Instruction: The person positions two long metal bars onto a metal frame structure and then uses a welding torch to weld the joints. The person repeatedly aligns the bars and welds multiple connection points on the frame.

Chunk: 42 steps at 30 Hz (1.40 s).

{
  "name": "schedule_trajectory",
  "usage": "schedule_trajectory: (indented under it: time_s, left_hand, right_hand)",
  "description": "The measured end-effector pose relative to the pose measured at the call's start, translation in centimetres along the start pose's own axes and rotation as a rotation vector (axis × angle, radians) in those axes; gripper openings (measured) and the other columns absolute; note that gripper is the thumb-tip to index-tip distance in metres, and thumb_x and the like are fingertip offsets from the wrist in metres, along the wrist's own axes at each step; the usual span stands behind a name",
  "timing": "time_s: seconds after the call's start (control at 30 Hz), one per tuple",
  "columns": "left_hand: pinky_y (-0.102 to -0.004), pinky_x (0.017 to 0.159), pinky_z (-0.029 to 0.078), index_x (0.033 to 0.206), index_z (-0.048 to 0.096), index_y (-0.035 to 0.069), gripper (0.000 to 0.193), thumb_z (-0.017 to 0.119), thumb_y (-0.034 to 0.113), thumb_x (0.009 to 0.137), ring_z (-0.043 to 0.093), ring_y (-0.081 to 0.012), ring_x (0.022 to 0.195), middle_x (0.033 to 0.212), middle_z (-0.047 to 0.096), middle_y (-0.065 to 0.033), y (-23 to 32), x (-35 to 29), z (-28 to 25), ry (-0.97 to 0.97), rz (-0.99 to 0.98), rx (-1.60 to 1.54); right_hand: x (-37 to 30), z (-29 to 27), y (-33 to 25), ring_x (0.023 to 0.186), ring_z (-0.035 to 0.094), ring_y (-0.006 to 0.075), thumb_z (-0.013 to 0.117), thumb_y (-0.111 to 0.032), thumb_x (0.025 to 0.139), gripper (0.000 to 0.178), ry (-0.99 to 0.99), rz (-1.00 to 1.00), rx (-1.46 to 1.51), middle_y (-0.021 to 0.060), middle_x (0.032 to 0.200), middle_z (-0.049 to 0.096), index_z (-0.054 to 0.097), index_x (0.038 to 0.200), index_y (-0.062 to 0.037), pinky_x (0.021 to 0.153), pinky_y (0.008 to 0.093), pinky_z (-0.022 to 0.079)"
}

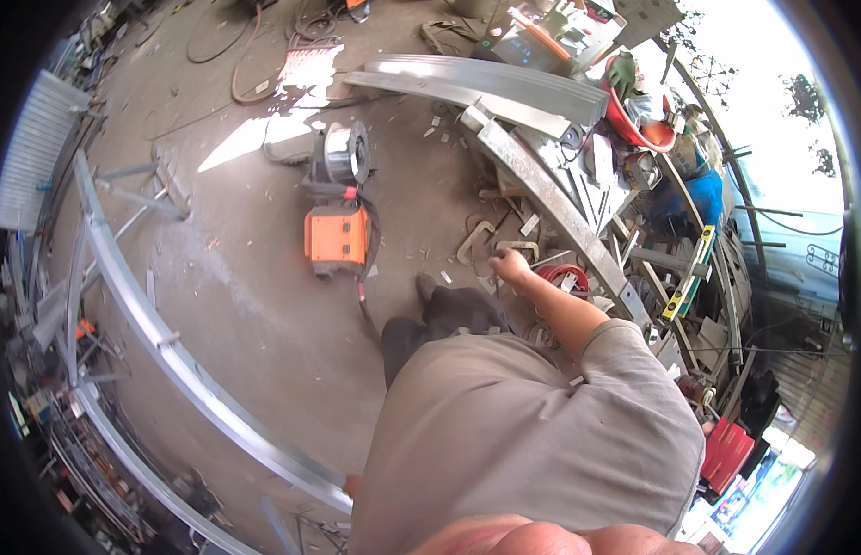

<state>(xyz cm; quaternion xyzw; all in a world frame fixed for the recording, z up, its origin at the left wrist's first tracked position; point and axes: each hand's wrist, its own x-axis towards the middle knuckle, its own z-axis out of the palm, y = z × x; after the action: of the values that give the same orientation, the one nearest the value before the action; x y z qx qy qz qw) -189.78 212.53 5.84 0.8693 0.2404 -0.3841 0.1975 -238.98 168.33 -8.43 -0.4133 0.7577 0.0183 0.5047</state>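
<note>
My right hand (512,266) is held out over the floor to the right, its fingers curled closed. Anything inside the fingers is too small or hidden to name. Right by it are two pale C-shaped clamp frames, one clamp (467,242) to its left and another clamp (532,246) just beyond it; I cannot tell whether the hand touches them. Of my left hand (353,484) only a sliver shows past my shirt, at the near end of a long silvery metal beam (209,393). Its fingers are hidden.
An orange wire-feeder box (336,235) with a wire spool (345,153) stands on the floor ahead. A scuffed steel beam (541,190) slants across the right, beside a coiled red hose (565,277), a yellow level (688,273) and a red basin (648,134). Cables (310,32) lie far off.
</note>
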Motion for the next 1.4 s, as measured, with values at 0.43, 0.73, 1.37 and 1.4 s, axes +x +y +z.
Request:
schedule_trajectory:
  time_s: [0.43,0.73,1.37,1.4]
  left_hand:
    - [-0.0466,0.121,0.040,0.167,0.032,0.009,0.091,0.076,0.047,0.096,0.048,-0.0373,0.148,0.159,0.048,-0.0274,50.8,-9.1,58.1,-0.791,0.772,1.113]
    - [-0.0563,0.122,0.037,0.173,0.004,0.023,0.106,0.063,0.065,0.095,0.036,-0.0548,0.150,0.175,0.014,-0.0276,56.1,-12.6,80.7,-0.517,0.725,1.867]
    - [-0.0599,0.119,0.038,0.173,0.008,0.025,0.106,0.066,0.062,0.092,0.032,-0.0550,0.151,0.173,0.009,-0.0341,54.2,-16.0,99.2,-0.405,0.643,1.977]
    - [-0.0599,0.119,0.038,0.173,0.008,0.025,0.106,0.066,0.062,0.092,0.032,-0.0548,0.151,0.173,0.009,-0.0339,54.3,-16.2,99.5,-0.408,0.632,1.985]
  right_hand:
    - [28.7,-31.0,-26.4,0.097,0.076,0.0266,0.067,-0.038,0.100,0.046,0.542,-0.100,0.366,0.0192,0.107,0.079,0.074,0.125,0.0002,0.091,0.0389,0.057]
    - [57.4,-44.8,-31.8,0.104,0.071,0.0435,0.056,-0.049,0.102,0.051,0.712,-0.088,-0.278,0.0231,0.107,0.076,0.077,0.109,-0.0039,0.094,0.0525,0.054]
    - [79.9,-50.4,-30.1,0.104,0.074,0.0426,0.046,-0.065,0.105,0.073,0.578,0.271,-0.295,0.0243,0.105,0.078,0.078,0.103,0.0002,0.092,0.0503,0.057]
    - [80.2,-50.4,-29.9,0.104,0.074,0.0428,0.046,-0.065,0.105,0.073,0.577,0.275,-0.304,0.0242,0.105,0.078,0.078,0.103,0.0001,0.092,0.0507,0.057]
